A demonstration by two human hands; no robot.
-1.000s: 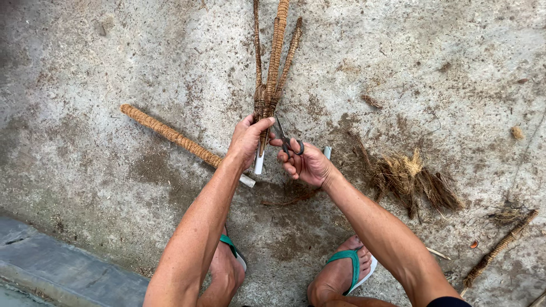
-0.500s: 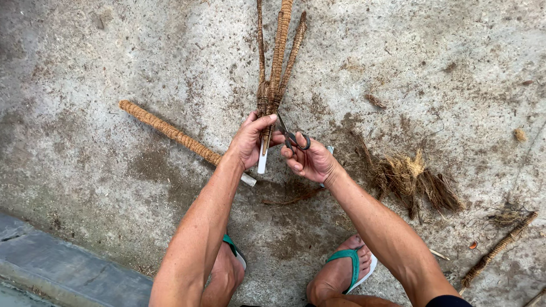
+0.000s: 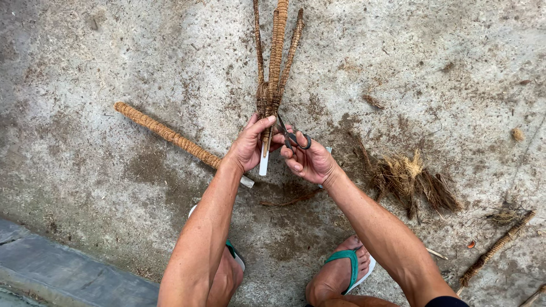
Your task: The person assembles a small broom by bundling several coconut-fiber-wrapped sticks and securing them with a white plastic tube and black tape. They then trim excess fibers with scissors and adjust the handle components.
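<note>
Scissors [image 3: 293, 136] meet a bundle of rope-wrapped sticks [image 3: 276, 62] at the centre of the frame, where a person crouches over a rough concrete floor [image 3: 443, 57]. The left hand [image 3: 250, 145] is clenched around the bundle's lower end, just below the thick binding [image 3: 266, 96] that ties the sticks together, and a bare white tip [image 3: 264, 162] pokes out under the thumb. The right hand [image 3: 310, 162] grips the small dark scissors, fingers through the loops, blades pointing up and left toward the wrapping beside the left thumb.

The sticks fan out toward the top edge of the frame. Another wrapped stick [image 3: 170, 136] lies on the concrete to the left, running down under the left wrist. A heap of loose brown fibre [image 3: 412, 182] sits at right, and a thinner wrapped stick [image 3: 495, 250] lies in the lower right corner. Feet in green sandals [image 3: 347, 267] show at the bottom.

Risk appears to lie in how close the blades stand to the left thumb: a slip on the coarse fibre could nick the skin. A cut placed too near the binding might also loosen it and let the sticks splay apart. Whether the blades are open cannot be told at this size.
</note>
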